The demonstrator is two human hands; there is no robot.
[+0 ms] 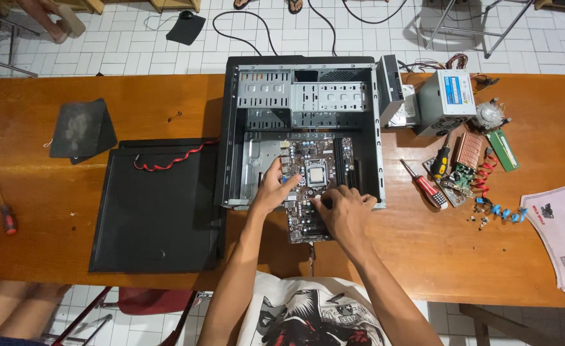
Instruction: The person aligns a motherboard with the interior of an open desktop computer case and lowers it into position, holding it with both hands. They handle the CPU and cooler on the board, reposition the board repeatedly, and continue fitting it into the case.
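Hands meet over a motherboard [314, 186] that lies half inside an open computer case [301, 96] on the orange table [423, 256], its near edge jutting past the case rim toward six o'clock. The left hand [273, 191] clasps the board's edge at nine o'clock, thumb and fingers pinched on it, seemingly to steady or steer the board. The right hand [345, 208] rests on the board's lower half at about five o'clock, fingers curled down on its surface; whether it grips a part or only presses I cannot tell. The case lies on its side with the open face up, which gives free access from above.

At nine o'clock of the case the removed black side panel [157, 205] lies flat, a red cable [173, 160] across its far edge. At three o'clock sit a grey power supply [445, 99], a cooler fan [489, 115], two screwdrivers [426, 186], a green memory stick [502, 149] and small loose parts, all within the right hand's reach. Another red-handled screwdriver [7, 219] lies well apart at nine o'clock.
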